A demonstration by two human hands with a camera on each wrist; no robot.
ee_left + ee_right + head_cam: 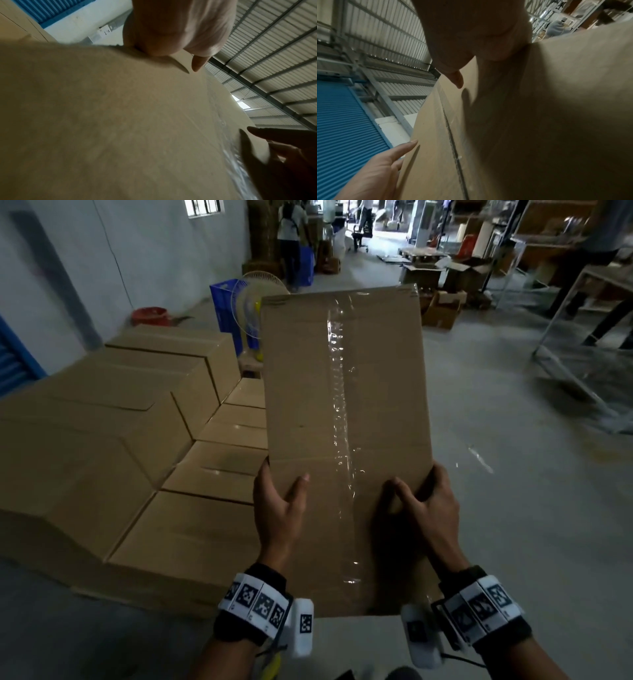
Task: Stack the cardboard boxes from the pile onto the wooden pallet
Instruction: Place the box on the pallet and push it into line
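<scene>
The step in hand looks like the carry: one box (346, 419) is up off the floor, held in front of the chest, with the stack (137, 446) of boxes lying at about 9 o'clock of it, just beside its left edge in the head view.

Both hands clamp the near end. The left hand (279, 515) has its thumb laid on the top face and its fingers wrapped over the left edge, out of sight; the right hand (428, 508) mirrors it on the right edge, thumb on top. The wrist views show each thumb flat on the cardboard.

The box's long axis runs from 6 to 12 o'clock, away from the body, far end raised and pointing toward the fan (255, 302) at roughly 12 (the tape (340, 405) strip follows the same line down the top face).

No pallet shows itself; it is probably under the stack, though the dim light leaves that unsure. The next move, as I judge it, calls for a turn toward 9 o'clock, levelling the box and setting it down square on a lower tier, edges matched to its neighbours, thumbs coming off last.
</scene>
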